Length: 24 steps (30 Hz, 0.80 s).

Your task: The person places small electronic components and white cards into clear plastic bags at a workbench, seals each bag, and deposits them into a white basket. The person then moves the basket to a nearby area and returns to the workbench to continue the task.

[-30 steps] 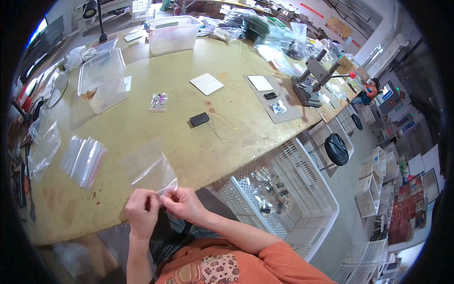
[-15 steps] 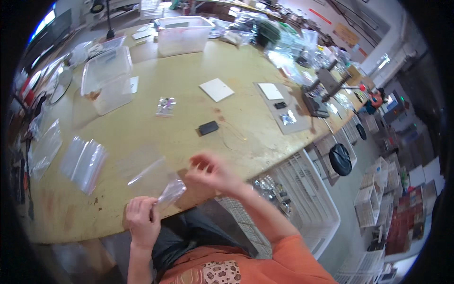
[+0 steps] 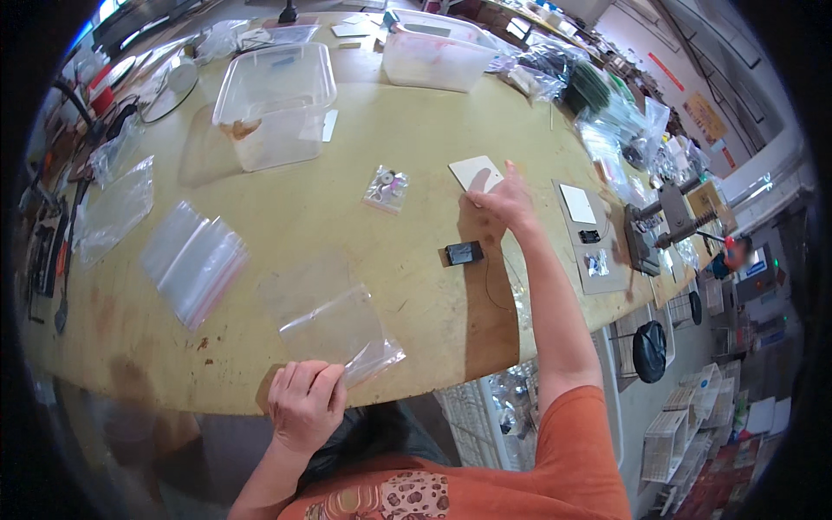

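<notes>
Bearing bags (image 3: 334,325), the stained table (image 3: 295,212) stands near crates (image 3: 472,425).

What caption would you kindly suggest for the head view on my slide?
At a workbench, the left hand holds a clear plastic bag while the right hand reaches to a white plate.

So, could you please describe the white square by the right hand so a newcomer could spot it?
On the big yellowish table, look beyond the small black box to the right hand. The white square beside it is partly shadowed; the other white panel lies on a grey board.
</notes>
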Each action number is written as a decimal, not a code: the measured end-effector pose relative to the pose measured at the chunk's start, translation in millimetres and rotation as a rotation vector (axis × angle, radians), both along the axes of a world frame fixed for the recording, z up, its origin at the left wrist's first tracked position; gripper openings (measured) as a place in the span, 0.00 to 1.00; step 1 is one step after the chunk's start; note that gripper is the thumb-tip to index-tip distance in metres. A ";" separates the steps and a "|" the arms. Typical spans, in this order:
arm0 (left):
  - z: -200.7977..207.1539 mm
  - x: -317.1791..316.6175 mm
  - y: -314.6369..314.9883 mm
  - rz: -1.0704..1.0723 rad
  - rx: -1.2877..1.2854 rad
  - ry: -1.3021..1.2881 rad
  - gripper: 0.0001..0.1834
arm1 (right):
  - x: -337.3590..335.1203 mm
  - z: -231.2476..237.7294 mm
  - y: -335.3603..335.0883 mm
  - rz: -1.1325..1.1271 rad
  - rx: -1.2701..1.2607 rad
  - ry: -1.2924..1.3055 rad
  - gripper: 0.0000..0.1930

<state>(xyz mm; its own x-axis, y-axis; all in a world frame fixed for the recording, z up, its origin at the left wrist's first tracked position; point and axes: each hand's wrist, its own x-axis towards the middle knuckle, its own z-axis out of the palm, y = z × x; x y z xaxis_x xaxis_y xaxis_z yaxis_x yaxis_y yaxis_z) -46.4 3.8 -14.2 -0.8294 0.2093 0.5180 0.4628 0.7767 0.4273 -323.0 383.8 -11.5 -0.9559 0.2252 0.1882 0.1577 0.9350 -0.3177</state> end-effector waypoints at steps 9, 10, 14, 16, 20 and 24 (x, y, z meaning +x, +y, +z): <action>-2.5 0.6 -2.4 0.013 0.101 -0.006 0.09 | 134.0 48.5 -23.5 0.185 -0.143 0.300 0.55; -0.9 0.5 -2.3 0.013 0.109 -0.010 0.09 | 167.1 62.4 -42.3 0.211 -0.313 0.212 0.55; -3.0 0.2 -2.4 0.002 0.137 -0.009 0.09 | 286.6 63.1 -103.7 0.752 -0.288 0.029 0.56; -6.8 0.5 -1.4 0.003 0.143 0.025 0.08 | 324.7 69.5 -141.2 0.811 -0.394 -0.064 0.54; -6.2 7.1 1.7 -0.005 0.147 0.064 0.07 | 329.5 51.1 -161.1 0.773 -0.272 -0.063 0.56; -12.2 16.5 -2.3 -0.063 0.164 0.063 0.08 | 320.2 39.3 -160.3 0.660 -0.192 0.045 0.56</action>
